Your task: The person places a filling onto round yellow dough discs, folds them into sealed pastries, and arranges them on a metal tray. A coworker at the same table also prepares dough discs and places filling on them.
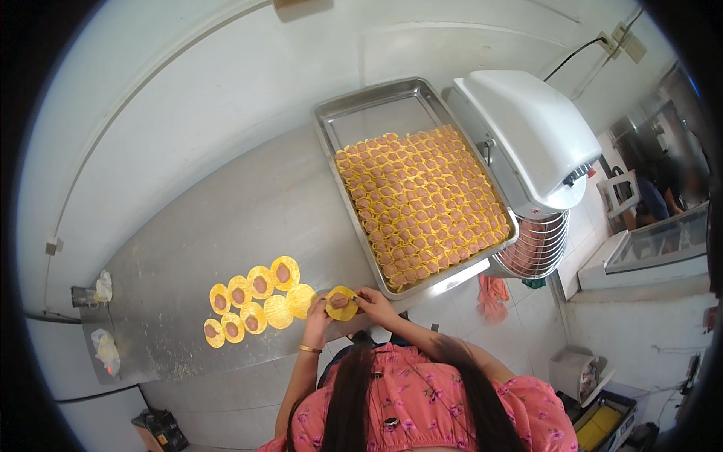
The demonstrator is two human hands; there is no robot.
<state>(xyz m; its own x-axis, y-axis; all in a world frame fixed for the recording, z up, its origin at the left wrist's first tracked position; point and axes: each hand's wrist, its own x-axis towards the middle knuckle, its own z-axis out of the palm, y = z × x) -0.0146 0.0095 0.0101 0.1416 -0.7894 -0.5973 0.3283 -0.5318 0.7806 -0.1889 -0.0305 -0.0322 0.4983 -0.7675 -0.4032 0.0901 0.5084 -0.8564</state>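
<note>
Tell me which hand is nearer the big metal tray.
Right. The right hand is close to the near corner of the metal tray, holding the right edge of a yellow wrapper; the left hand is farther off to the left, at the wrapper's left edge.

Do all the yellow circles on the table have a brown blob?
No, two circles lying near the left hand are plain yellow.

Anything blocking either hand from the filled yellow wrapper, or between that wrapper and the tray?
Nothing visible blocks the hands: the left hand and right hand already hold the filled wrapper. Toward the metal tray, only its raised rim lies between wrapper and filled rows.
</note>
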